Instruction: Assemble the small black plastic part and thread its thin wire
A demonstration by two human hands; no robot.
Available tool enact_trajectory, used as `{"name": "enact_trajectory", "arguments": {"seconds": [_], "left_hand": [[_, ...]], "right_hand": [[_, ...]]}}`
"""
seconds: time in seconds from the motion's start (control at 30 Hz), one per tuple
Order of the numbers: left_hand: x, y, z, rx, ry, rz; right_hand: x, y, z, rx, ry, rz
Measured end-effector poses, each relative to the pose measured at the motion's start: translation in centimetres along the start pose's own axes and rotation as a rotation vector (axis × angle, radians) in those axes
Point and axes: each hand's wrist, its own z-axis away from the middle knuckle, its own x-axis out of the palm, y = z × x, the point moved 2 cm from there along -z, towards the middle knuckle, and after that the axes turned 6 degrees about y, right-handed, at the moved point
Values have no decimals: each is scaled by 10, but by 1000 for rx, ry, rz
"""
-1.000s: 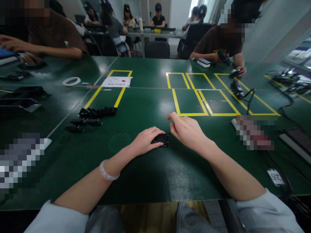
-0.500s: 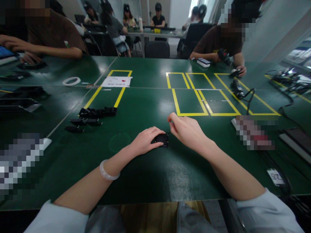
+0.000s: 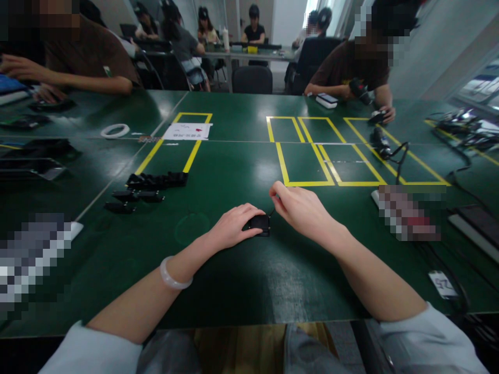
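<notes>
Near the middle of the table, my left hand (image 3: pixel 237 227) grips a small black box-shaped part (image 3: pixel 261 224) with thumb and fingers, holding it on the green surface. Tiny bright metal spots show at the part's edges. Just to its right, my right hand (image 3: pixel 298 205) is closed in a pinch. A thin dark rod (image 3: pixel 272 213) runs from its fingers down to the part's upper right corner; its upper end is hidden in the hand, so its exact kind is unclear. To the left lie several similar black parts (image 3: pixel 158 179) in uneven rows.
Yellow tape outlines (image 3: pixel 307 183) mark the green table (image 3: pixel 234 280). A paper sheet (image 3: pixel 187 131) and white ring (image 3: pixel 115 131) lie at the left. Cables (image 3: pixel 468 130) and a white numbered tag (image 3: pixel 443 284) are at the right. Two people sit across, one holding a power tool (image 3: pixel 360 91).
My hands and the black part stay almost where they were, with only a very slight shift of the right hand. The hand of the person at the far left has moved a little.
</notes>
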Motion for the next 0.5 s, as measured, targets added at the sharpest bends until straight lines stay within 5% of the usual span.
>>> {"name": "enact_trajectory", "arguments": {"seconds": [0.5], "left_hand": [[-1, 1, 0, 4, -8, -12]], "right_hand": [[0, 0, 0, 15, 6, 57]]}}
